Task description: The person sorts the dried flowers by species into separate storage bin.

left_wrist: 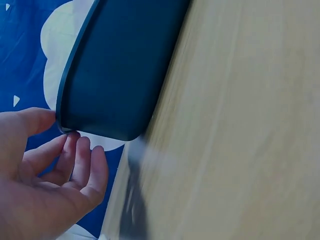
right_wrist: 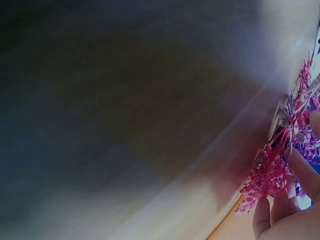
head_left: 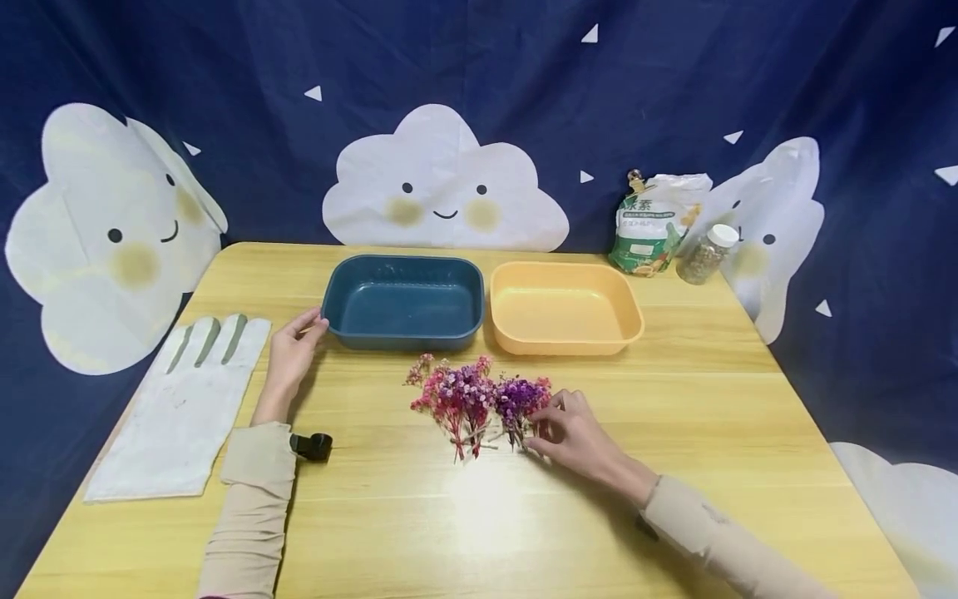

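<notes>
At the near left corner of the dark blue plastic basin [head_left: 404, 343], my left hand [head_left: 292, 353] pinches the rim between thumb and index finger. The left wrist view shows the grip on the basin [left_wrist: 120, 65] closely, the other fingers loosely bent below. My right hand [head_left: 572, 433] has its curled fingers and thumb at the right end of small dried flower bunches [head_left: 467, 395], pink and purple with tied stems. In the right wrist view, fingers [right_wrist: 302, 172] lie against a pink bunch [right_wrist: 272, 172]; that hand is partly cut off by the frame's edge.
A yellow-orange basin [head_left: 566, 345] stands right of the blue one. At the back right are a white-green bag [head_left: 651, 229] and a white-capped jar [head_left: 707, 256]. White gloves [head_left: 175, 416] lie at the table's left edge. A blue cloud-patterned curtain [head_left: 464, 50] hangs behind.
</notes>
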`<action>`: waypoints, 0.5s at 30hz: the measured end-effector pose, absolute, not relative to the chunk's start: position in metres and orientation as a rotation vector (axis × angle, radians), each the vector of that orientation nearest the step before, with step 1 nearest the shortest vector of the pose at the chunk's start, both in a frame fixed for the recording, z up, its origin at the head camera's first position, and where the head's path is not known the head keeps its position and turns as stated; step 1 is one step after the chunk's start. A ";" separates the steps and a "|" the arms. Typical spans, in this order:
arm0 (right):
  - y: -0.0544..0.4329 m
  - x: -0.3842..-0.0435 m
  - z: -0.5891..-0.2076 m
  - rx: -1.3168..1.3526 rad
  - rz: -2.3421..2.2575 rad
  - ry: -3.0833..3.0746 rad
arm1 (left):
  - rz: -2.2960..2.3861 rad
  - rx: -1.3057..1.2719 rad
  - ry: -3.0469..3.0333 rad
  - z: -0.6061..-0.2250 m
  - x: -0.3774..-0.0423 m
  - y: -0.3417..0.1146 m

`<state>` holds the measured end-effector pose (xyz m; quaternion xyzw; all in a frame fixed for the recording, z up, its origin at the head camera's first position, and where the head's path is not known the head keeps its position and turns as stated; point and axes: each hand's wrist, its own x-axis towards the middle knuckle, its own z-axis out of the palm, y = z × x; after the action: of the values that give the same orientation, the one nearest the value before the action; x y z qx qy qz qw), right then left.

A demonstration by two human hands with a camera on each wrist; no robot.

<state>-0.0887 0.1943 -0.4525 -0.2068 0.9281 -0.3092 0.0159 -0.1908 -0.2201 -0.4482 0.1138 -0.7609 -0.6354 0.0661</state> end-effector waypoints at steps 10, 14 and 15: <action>0.189 -0.095 -0.456 -0.724 -0.863 2.911 | -2.029 0.363 -2.314 -0.452 -0.194 -0.225; 0.188 -0.096 -0.457 -0.716 -0.851 2.899 | -2.030 0.351 -2.316 -0.452 -0.194 -0.226; 0.188 -0.096 -0.457 -0.717 -0.849 2.899 | -2.025 0.348 -2.319 -0.452 -0.194 -0.226</action>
<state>-0.0960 0.1881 -0.4569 -0.2309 0.9335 -0.2736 0.0186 -0.1939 -0.2262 -0.4521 0.1122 -0.7484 -0.6534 0.0217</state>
